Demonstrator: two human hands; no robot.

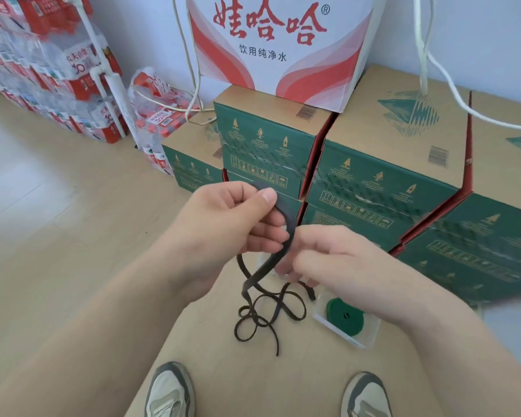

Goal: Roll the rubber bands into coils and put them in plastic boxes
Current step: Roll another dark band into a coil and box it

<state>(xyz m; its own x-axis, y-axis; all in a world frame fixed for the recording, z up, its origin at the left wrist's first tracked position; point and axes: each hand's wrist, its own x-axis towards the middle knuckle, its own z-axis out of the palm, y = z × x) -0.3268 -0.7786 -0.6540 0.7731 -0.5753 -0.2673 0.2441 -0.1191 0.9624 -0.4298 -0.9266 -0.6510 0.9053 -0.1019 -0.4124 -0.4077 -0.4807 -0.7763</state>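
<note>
The left hand (229, 224) was clamped on the black rubber band (288, 236), its thumb pressing the strap's upper part against the curled fingers. From that grip the band arched over the fingertips and ran down past them, toward the right hand (328, 260), which was held just beside the left and slightly lower. The right hand's fingers were bent inward close to the strap, but they were blurred, so I could not tell whether they pinched it or merely hovered at it. Below both hands the rest of the band hung down and lay in loose, tangled loops on the tan floor, with one free end trailing toward the person. Under the right wrist stood a clear plastic box (370, 335) on the floor, and inside it lay a green coil (345, 316), wound flat. Nearer the person than the hands, two grey and white shoes (169, 392) pointed forward, one beneath each forearm. Beyond the hands were stacked green cartons (265, 139), and a white and red carton (280, 49) sat on top of them. Far off past the left hand, packs of bottled water (51, 70) were piled by the wall.
</note>
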